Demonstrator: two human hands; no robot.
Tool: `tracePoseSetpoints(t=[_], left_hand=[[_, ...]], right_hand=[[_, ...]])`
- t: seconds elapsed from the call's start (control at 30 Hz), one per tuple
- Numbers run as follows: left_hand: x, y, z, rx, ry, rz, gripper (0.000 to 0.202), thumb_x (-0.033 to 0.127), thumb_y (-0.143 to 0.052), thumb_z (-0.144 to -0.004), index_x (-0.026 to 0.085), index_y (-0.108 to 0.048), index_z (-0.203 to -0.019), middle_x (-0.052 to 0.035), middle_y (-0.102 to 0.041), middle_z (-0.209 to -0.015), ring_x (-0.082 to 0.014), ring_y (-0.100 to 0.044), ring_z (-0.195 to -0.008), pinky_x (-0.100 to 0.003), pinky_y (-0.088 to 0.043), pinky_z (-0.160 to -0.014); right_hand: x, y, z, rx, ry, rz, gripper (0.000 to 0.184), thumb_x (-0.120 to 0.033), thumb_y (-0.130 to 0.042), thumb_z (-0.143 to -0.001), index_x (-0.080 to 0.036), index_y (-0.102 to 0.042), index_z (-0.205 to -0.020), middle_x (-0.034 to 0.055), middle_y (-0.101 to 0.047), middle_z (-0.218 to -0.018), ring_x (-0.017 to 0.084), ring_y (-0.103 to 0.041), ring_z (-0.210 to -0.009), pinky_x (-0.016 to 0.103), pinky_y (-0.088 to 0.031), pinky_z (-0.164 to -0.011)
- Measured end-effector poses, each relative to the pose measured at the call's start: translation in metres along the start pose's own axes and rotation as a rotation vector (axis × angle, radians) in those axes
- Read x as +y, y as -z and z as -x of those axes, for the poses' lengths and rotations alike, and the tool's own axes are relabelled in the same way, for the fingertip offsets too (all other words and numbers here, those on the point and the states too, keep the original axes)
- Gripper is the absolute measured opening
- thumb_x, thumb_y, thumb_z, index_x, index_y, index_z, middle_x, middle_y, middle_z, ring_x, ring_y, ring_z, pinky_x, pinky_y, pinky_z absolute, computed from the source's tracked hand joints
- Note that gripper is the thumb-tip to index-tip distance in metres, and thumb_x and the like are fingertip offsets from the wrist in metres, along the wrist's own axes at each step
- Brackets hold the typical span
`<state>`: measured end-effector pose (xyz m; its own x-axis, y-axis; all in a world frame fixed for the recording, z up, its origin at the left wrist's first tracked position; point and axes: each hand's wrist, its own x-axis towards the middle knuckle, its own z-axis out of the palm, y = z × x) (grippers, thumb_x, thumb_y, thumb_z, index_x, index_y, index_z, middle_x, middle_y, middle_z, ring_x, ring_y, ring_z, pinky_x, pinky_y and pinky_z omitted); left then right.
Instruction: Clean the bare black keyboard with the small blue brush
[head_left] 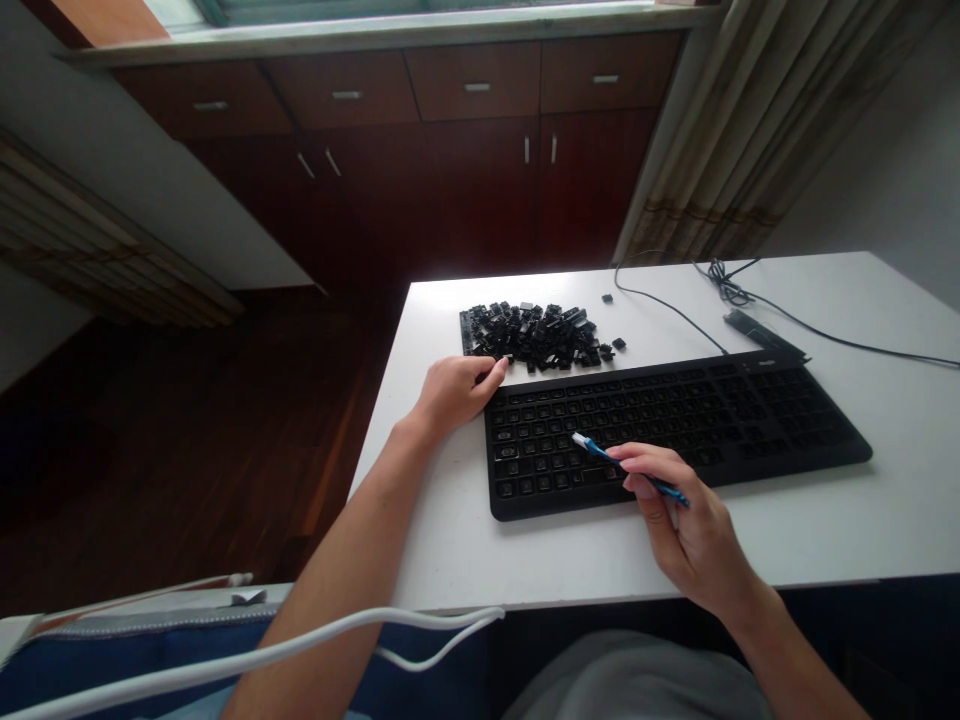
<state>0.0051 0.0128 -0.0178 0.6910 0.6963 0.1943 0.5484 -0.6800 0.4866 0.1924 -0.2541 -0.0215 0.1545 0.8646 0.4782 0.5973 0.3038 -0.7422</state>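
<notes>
A black keyboard [637, 497] with its keycaps off lies slightly askew on the white table. My right hand [690, 520] is closed around a blue toothbrush [660, 488], and its white bristle head is over the left part of the bare key sockets. At the keyboard's far left corner is my left hand [456, 392], its fingers curled and the thumb against that corner; the fingertips are partly hidden. Just beyond this hand, loose black keycaps [536, 335] lie in a heap.
Two stray keycaps lie right of the heap, one of them a small keycap [619, 343]. A dark strip-like piece [765, 335] rests behind the keyboard, near a bundled black cable [731, 285]. In the foreground, a white cable [300, 645] crosses before my left forearm. Wooden cabinets [480, 190] stand beyond the table [450, 560].
</notes>
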Motion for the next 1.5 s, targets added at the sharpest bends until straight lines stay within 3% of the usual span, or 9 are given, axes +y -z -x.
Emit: tracePoseSetpoints(t=[0.6,0.77,0.87,1.1,1.5], left_hand=[[0.0,0.001,0.0,-0.007,-0.005,0.008,0.055,0.049,-0.047,-0.101,0.018,-0.035,-0.057,0.0034,-0.04,-0.05,-0.0099,-0.032,-0.049,-0.029,-0.024,-0.057],[0.001,0.002,0.0,-0.006,-0.008,0.02,0.055,0.049,-0.047,-0.1,0.019,-0.036,-0.056,0.0031,-0.04,-0.05,-0.0101,-0.031,-0.049,-0.029,-0.024,-0.056],[0.001,0.002,0.001,-0.006,-0.014,0.021,0.055,0.049,-0.046,-0.1,0.019,-0.037,-0.055,0.0031,-0.04,-0.05,-0.0102,-0.031,-0.049,-0.029,-0.024,-0.056],[0.001,0.002,0.0,-0.012,-0.002,-0.001,0.055,0.049,-0.046,-0.1,0.018,-0.036,-0.057,0.0032,-0.04,-0.051,-0.0101,-0.031,-0.049,-0.029,-0.023,-0.057],[0.001,0.002,0.001,-0.006,0.005,0.0,0.054,0.05,-0.047,-0.1,0.018,-0.036,-0.057,0.0034,-0.04,-0.051,-0.0099,-0.032,-0.05,-0.029,-0.024,-0.057]], right_hand=[[-0.004,0.004,-0.014,-0.059,0.007,0.133,0.039,-0.002,-0.051,-0.098,-0.022,-0.05,-0.132,0.011,-0.065,-0.127,0.019,-0.065,-0.117,0.036,-0.054,-0.101],[-0.012,0.009,-0.029,-0.121,0.059,0.217,0.04,-0.005,-0.053,-0.098,-0.023,-0.05,-0.133,0.0103,-0.068,-0.123,0.021,-0.067,-0.114,0.04,-0.056,-0.1],[-0.012,0.01,-0.024,-0.138,0.119,0.234,0.041,-0.001,-0.054,-0.095,-0.021,-0.051,-0.131,0.0115,-0.069,-0.123,0.022,-0.067,-0.114,0.04,-0.057,-0.097],[0.0,0.006,0.005,-0.076,0.164,0.211,0.046,0.005,-0.054,-0.091,-0.018,-0.052,-0.131,0.0152,-0.066,-0.13,0.022,-0.064,-0.118,0.041,-0.056,-0.095],[-0.005,-0.002,-0.001,0.032,0.065,0.14,0.044,0.004,-0.054,-0.093,-0.021,-0.054,-0.129,0.0117,-0.069,-0.122,0.021,-0.066,-0.118,0.04,-0.056,-0.101]])
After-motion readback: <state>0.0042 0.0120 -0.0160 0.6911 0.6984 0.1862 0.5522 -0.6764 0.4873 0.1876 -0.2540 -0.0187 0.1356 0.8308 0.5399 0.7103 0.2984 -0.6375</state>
